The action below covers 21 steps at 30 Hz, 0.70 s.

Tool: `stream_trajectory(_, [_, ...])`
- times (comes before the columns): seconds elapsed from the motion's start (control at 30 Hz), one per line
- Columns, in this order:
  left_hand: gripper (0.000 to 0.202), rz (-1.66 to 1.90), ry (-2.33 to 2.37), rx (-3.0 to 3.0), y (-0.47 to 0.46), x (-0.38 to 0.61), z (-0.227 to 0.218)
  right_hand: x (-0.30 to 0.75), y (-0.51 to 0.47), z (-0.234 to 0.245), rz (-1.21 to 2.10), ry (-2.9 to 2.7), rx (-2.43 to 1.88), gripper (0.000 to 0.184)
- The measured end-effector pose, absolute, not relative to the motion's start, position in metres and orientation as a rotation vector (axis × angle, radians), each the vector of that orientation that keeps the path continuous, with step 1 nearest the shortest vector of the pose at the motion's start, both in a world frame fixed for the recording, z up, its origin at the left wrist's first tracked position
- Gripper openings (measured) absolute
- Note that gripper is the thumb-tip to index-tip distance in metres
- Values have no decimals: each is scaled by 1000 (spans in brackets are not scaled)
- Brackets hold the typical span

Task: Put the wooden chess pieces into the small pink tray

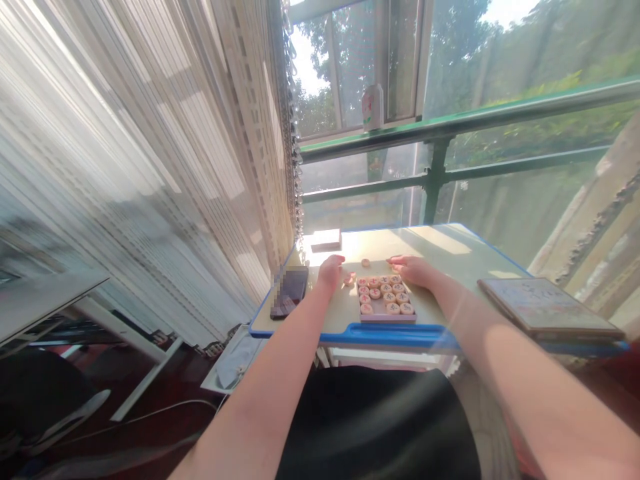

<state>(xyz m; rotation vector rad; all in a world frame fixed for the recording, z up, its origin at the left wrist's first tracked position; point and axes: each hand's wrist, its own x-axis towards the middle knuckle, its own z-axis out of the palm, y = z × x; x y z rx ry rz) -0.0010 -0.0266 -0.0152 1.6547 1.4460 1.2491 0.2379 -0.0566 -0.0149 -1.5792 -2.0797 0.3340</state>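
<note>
On the small table in front of me sits a shallow box (388,318) holding several round Chinese chess pieces (389,298) in rows, some with red characters and some dark. A bare patch shows in the box's lower left middle. My left hand (330,269) is left of the box, fingers stretched forward, beside loose chess pieces (349,280) on the tabletop. My right hand (409,267) rests behind the box's right corner, fingers extended to the left; a piece seems to lie under its fingertips, partly hidden. Another loose piece (365,263) lies between both hands.
A dark phone-like slab (293,292) lies at the table's left edge. At the back left stands a small white box (326,239). A flat board (545,307) lies at the right. Behind the table are a green railing (500,111) and a can (373,108); a curtain (165,133) hangs left.
</note>
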Motion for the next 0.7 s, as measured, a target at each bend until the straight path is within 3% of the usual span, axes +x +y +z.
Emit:
stream_trajectory(0.23, [18, 1199, 1433, 1575, -33, 4, -12, 242, -53, -22, 324, -2035, -1629, 40])
stream_trajectory(0.5, [37, 1192, 1447, 1643, -61, -5, -8, 243, -56, -20, 294, -1959, -1694, 41])
stream_trajectory(0.7, [31, 1114, 1607, 1877, -81, 8, -16, 246, -55, -25, 286, -1865, -1767, 37])
